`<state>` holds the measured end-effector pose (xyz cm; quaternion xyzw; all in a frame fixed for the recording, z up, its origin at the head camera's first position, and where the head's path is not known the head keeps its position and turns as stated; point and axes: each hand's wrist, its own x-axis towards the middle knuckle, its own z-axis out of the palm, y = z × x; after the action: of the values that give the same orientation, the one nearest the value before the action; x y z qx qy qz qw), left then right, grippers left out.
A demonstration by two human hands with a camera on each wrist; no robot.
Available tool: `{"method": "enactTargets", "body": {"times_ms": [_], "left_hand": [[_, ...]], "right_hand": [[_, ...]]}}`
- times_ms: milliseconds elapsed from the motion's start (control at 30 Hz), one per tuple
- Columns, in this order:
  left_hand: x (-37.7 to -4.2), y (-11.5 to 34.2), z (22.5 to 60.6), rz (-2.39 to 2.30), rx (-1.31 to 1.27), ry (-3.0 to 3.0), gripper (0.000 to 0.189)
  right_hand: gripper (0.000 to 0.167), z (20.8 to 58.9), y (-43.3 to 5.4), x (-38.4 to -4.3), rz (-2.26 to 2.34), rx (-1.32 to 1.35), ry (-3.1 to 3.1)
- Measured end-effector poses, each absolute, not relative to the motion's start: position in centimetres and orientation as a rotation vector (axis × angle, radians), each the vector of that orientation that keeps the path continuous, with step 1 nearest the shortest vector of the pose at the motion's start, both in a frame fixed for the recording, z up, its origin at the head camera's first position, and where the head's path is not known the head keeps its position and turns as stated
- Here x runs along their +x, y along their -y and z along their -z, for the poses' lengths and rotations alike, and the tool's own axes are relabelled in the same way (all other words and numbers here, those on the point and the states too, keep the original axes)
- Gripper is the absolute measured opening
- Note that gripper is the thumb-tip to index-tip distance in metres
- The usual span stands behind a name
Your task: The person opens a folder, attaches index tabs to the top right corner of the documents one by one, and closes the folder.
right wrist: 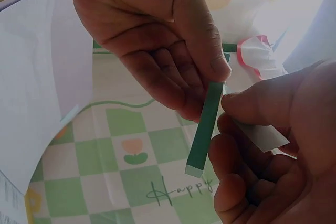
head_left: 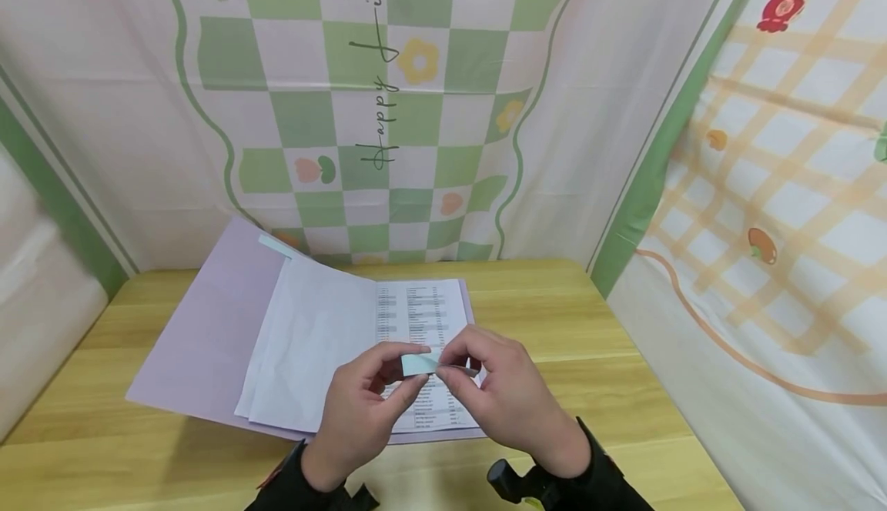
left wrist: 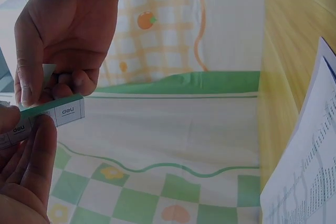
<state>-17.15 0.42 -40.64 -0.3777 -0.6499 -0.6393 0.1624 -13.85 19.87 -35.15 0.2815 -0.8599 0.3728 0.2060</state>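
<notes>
Above an open folder, my left hand (head_left: 356, 411) holds a small green sticky-note pad (head_left: 416, 365) between thumb and fingers. In the left wrist view, the pad's backing (left wrist: 68, 110) carries printed "deli" marks, and its long green edge shows in the right wrist view. My right hand (head_left: 509, 399) meets it at the right end, thumb and index finger pinching a thin pale slip (right wrist: 265, 137). That slip sticks out behind the fingertips, whose tips lie right at the pad. Where slip and pad meet is hidden by the fingers.
Under the hands, the purple folder (head_left: 201, 342) lies on the wooden table (head_left: 554, 318). White pages (head_left: 312, 334) are turned left, a pale blue strip (head_left: 275, 246) at their top edge. A printed list (head_left: 423, 303) lies on the right side. Patterned curtains (head_left: 430, 118) hang behind.
</notes>
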Motion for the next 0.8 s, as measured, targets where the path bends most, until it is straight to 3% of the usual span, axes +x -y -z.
{"method": "enactTargets", "body": {"times_ms": [167,400,633,800], "left_hand": [[-17.0,-0.3,40.6,1.863,-1.05,1.844,0.033],[-16.9,-0.4,41.0,1.894,-1.046,1.771,0.034],[-17.5,0.3,40.3,2.045,-0.812,1.76,0.023],[-18.0,1.0,39.8,2.057,-0.821,1.803,0.026]], "right_hand": [[0.02,35.2,-19.8,-13.8,-1.056,0.807,2.365],[0.006,35.5,-19.9,-13.9,-1.094,0.809,2.363],[0.022,35.5,-20.6,-14.0,-1.167,0.694,2.319],[0.022,35.1,-21.0,-14.0,-1.201,0.647,2.311]]}}
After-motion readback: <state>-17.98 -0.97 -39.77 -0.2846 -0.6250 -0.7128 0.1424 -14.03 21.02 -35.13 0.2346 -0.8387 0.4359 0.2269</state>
